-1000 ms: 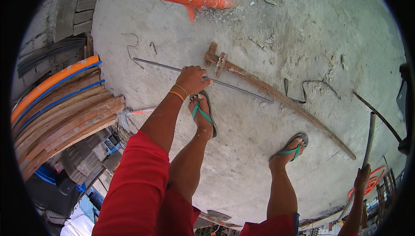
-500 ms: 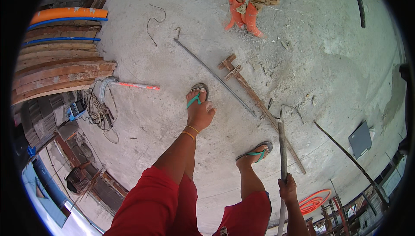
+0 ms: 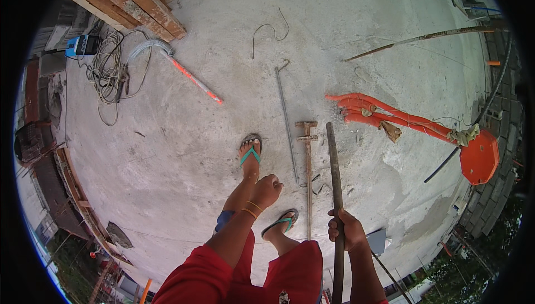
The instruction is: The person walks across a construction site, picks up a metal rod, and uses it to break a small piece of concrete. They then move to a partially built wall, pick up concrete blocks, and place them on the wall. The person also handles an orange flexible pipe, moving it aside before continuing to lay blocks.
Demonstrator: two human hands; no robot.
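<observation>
My right hand (image 3: 351,231) is wrapped round a long grey metal pipe (image 3: 336,176). The pipe stands nearly upright in view, its upper end above the hand and its lower part running out at the bottom edge. My left hand (image 3: 266,190) is curled closed in front of my left leg, and nothing shows in it. Left of the pipe, a rusty steel bar (image 3: 309,187) with two short crosspieces lies on the concrete floor. A thin steel rod (image 3: 286,120) with a hooked piece at its far end lies alongside that bar.
Orange corrugated conduits (image 3: 401,120) rise from the floor at right, with an orange box (image 3: 479,157) at their end. A dark rebar (image 3: 418,41) juts in at far right. Stacked timber (image 3: 136,6), coiled cable (image 3: 109,75) and an orange-and-white tube (image 3: 195,81) lie at left.
The view has turned to the right, so the floor things appear rotated. The pipe stays in my right hand. My left hand now looks more tightly curled.
</observation>
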